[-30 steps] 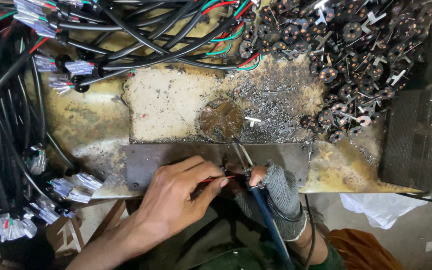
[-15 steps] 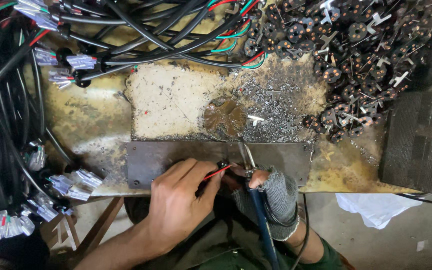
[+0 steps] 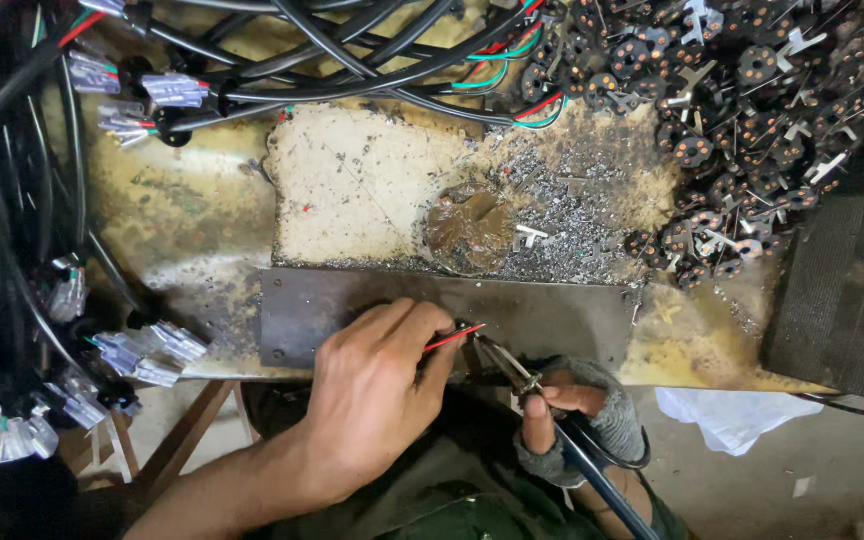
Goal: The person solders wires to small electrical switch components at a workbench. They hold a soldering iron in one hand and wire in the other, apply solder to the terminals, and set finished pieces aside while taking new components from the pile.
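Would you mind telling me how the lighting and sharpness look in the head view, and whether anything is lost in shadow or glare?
Head view: soft, even light; the left hand pinching the red wire and the gloved right hand with the soldering iron read sharply; the black cable bundle at the left edge sinks into shadow; mild glare on the clear connectors; slight wide-angle bending at the edges.

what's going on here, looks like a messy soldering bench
A person works at the near edge of a stained bench. The bare left hand pinches a thin red wire over a dark metal plate. The gloved right hand holds a soldering iron, its tip close by the wire's end. Black cables with clear plugs lie at the left and top, a heap of small round parts at the top right, and grey solder scraps in the middle.
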